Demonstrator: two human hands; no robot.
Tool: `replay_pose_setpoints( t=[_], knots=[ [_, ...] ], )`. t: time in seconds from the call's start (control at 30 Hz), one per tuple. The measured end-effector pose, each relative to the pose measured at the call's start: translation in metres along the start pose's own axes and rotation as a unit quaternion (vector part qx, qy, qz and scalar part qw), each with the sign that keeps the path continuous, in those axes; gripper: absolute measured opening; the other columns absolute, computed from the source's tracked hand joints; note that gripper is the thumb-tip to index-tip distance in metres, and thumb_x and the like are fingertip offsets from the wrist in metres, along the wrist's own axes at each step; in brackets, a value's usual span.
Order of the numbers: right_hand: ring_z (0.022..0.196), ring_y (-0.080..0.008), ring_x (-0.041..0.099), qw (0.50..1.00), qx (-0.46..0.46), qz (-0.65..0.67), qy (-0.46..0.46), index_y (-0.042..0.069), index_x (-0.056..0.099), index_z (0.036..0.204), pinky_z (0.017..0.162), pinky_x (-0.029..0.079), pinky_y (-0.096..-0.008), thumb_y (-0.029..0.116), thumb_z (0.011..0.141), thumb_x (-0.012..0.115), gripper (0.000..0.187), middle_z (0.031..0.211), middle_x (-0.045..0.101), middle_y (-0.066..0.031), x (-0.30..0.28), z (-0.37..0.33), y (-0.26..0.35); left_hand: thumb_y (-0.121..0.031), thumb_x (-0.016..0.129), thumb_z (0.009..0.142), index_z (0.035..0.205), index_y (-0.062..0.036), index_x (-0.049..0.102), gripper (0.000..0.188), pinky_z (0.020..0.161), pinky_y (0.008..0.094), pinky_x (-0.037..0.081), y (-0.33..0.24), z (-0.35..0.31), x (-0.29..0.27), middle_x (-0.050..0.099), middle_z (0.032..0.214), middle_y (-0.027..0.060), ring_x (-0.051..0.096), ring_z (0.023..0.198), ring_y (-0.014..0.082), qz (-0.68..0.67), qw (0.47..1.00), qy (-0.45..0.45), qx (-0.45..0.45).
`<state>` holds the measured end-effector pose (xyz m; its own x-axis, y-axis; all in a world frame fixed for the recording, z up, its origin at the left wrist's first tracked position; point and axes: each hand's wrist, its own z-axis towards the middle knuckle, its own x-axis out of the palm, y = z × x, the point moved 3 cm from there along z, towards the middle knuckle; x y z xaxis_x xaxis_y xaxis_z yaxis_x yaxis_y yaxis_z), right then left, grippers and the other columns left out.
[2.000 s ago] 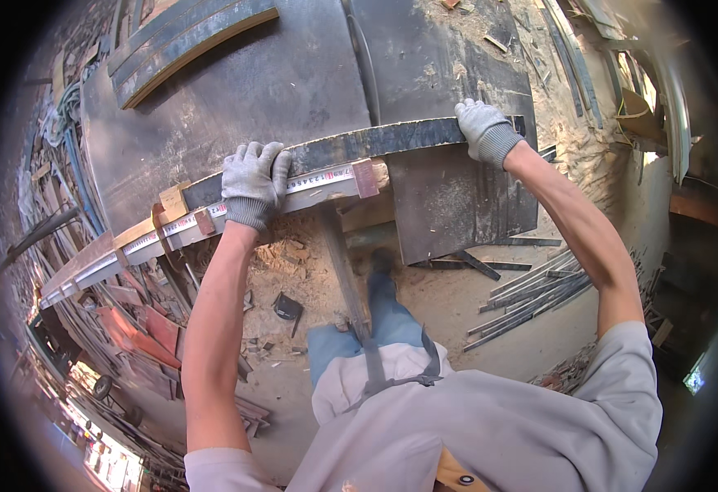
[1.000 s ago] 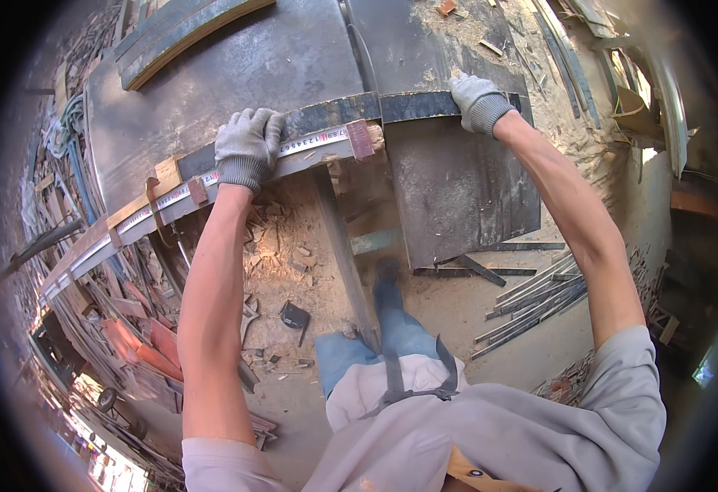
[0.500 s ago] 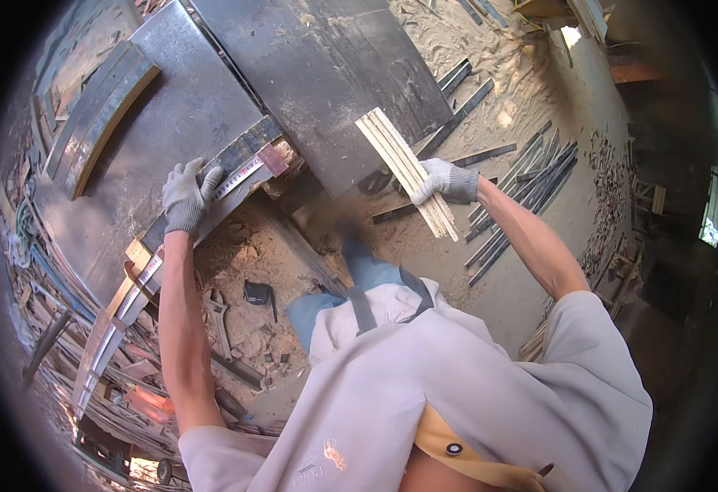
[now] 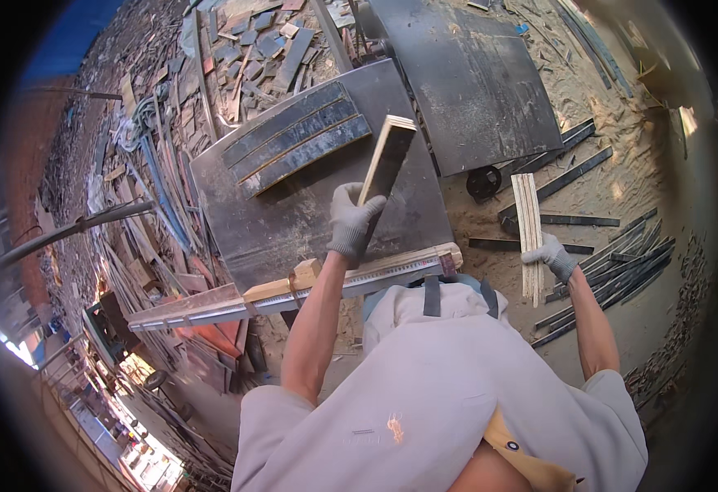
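Note:
My gloved left hand (image 4: pixel 352 221) is closed round a short plywood strip (image 4: pixel 393 160) with a dark face and pale layered edges. The strip is tilted up above the metal tabletop (image 4: pixel 281 238). Out to the right, my gloved right hand (image 4: pixel 552 256) grips several pale-edged plywood strips (image 4: pixel 527 209) held together in a bundle. Below my left hand, a long fence with a measuring scale (image 4: pixel 392 271) runs along the table's near edge. A wooden block (image 4: pixel 270 289) is fastened on it.
Curved dark boards (image 4: pixel 305 135) lie stacked on the tabletop. A second metal table (image 4: pixel 478 90) stands beyond a narrow gap. Dark strips (image 4: pixel 613 271) are piled on the sandy floor at right. Wood scraps (image 4: pixel 268 53) cover the ground at the far side.
My left hand has lifted a dark strip off the table beside the scale. My right hand still holds its bundle, now more upright. The whole view has shifted.

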<state>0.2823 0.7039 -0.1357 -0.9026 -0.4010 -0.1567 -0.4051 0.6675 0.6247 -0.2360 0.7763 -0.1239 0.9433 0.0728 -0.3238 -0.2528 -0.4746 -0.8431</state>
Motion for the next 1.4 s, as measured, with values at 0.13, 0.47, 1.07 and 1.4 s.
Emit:
replay_pose_setpoints(
  t=[0.13, 0.47, 1.07, 1.4],
  knots=[
    [0.084, -0.0148, 0.066, 0.994, 0.086, -0.059, 0.025, 0.001, 0.071, 0.117, 0.080, 0.059, -0.0345, 0.023, 0.065, 0.096, 0.061, 0.096, 0.072, -0.0036, 0.005, -0.013, -0.042, -0.042, 0.082, 0.098, 0.128, -0.0020, 0.068, 0.052, 0.096, 0.0393, 0.056, 0.054, -0.045, -0.015, 0.073, 0.118, 0.0080, 0.069, 0.107, 0.0218, -0.459, 0.876, -0.145, -0.011],
    [0.095, -0.0145, 0.070, 0.993, -0.003, -0.110, 0.038, 0.001, 0.071, 0.127, 0.090, 0.059, -0.0334, 0.022, 0.067, 0.099, 0.070, 0.107, 0.076, -0.0067, 0.027, -0.035, -0.054, -0.039, 0.068, 0.107, 0.154, -0.0137, 0.054, 0.055, 0.107, 0.0517, 0.058, 0.116, -0.036, -0.020, 0.057, 0.155, 0.0085, 0.057, 0.138, 0.0275, -0.503, 0.761, -0.320, -0.256],
    [0.107, -0.0371, 0.073, 0.738, -0.210, -0.640, 0.023, 0.006, 0.070, 0.113, 0.093, 0.060, -0.0478, 0.013, 0.078, 0.081, 0.037, 0.112, 0.072, -0.0191, 0.138, 0.026, -0.012, -0.051, 0.078, 0.093, 0.162, -0.0079, 0.044, 0.088, 0.119, 0.0501, 0.042, 0.137, -0.162, 0.103, 0.052, 0.156, 0.0210, 0.047, 0.147, 0.0406, 0.283, 0.943, 0.068, 0.160],
    [0.096, -0.0271, 0.070, 0.672, -0.313, -0.671, -0.018, 0.012, 0.069, 0.102, 0.075, 0.058, -0.0404, 0.019, 0.094, 0.064, 0.012, 0.099, 0.068, -0.0093, 0.186, 0.036, -0.061, -0.037, 0.082, 0.090, 0.153, -0.0018, 0.055, 0.077, 0.116, 0.0441, 0.047, 0.149, -0.182, 0.135, 0.061, 0.149, 0.0178, 0.056, 0.139, 0.0345, 0.323, 0.901, 0.261, 0.127]
  ],
)
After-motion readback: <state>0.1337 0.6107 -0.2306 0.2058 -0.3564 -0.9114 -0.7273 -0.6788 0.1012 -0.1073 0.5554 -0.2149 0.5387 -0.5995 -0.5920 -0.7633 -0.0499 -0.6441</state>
